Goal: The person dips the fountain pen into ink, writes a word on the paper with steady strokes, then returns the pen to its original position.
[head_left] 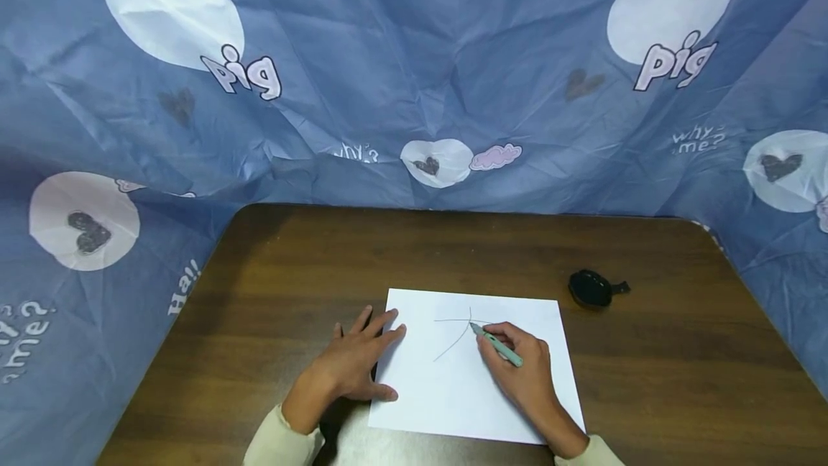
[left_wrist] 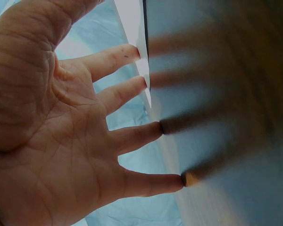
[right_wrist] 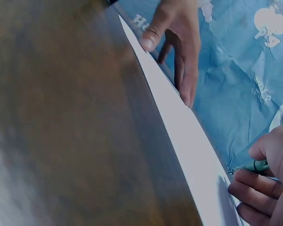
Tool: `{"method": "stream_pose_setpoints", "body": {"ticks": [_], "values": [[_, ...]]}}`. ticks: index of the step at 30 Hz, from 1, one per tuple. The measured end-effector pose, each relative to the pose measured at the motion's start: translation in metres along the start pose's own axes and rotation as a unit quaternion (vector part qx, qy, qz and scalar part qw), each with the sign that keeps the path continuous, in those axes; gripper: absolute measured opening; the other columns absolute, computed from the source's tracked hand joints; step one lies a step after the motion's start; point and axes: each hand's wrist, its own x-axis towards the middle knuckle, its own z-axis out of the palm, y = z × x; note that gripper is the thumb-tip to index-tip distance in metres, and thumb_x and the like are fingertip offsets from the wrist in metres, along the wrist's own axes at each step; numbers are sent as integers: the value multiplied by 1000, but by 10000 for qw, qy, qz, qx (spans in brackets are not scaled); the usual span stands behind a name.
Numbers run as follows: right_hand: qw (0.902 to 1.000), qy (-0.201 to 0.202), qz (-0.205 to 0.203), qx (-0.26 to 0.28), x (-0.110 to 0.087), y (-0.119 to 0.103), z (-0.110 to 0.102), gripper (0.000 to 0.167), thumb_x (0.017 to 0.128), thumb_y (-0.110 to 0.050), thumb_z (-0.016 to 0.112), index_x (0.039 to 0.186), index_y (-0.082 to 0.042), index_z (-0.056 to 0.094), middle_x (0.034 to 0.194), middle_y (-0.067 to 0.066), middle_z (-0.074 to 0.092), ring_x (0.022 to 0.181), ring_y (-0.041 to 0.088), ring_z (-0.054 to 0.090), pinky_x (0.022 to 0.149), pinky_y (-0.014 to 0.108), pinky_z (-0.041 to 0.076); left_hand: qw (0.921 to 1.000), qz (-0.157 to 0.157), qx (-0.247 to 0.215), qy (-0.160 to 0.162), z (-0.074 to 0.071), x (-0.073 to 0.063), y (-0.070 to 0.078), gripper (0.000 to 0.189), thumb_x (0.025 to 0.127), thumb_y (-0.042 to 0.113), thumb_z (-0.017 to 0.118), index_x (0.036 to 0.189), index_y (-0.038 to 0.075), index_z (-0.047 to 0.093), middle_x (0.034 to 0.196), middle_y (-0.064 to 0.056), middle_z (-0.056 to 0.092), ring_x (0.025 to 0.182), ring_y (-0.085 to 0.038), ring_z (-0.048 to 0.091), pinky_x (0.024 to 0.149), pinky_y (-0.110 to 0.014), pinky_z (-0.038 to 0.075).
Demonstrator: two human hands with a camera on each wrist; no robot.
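Note:
A white sheet of paper (head_left: 446,401) lies on the brown table, carrying a few thin dark lines: one level, one short upright crossing it, and one slanting down to the left. My right hand (head_left: 527,372) pinches a green pen (head_left: 501,349), its tip at the spot where the lines meet. In the right wrist view the pen (right_wrist: 254,165) shows between thumb and fingers. My left hand (head_left: 356,362) rests with spread fingers over the paper's left edge. The left wrist view shows its palm (left_wrist: 70,127), with fingertips touching the paper and the table.
A small black pan-shaped dish (head_left: 591,289) with a short handle sits right of the paper. The wooden table (head_left: 259,293) has rounded back corners. Behind and beside it hangs a blue printed cloth (head_left: 388,56).

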Motion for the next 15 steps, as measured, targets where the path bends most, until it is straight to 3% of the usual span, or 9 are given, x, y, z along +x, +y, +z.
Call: {"method": "stream_pose_setpoints", "body": {"ticks": [15], "values": [[9998, 78, 52, -176, 3, 4, 1, 14, 82, -16, 82, 94, -10, 79, 79, -6, 74, 67, 5, 66, 63, 27, 51, 10000, -65, -15, -51, -1, -1, 1, 93, 75, 49, 85, 153, 19, 43, 163, -4, 23, 149, -45, 13, 99, -81, 21]]}}
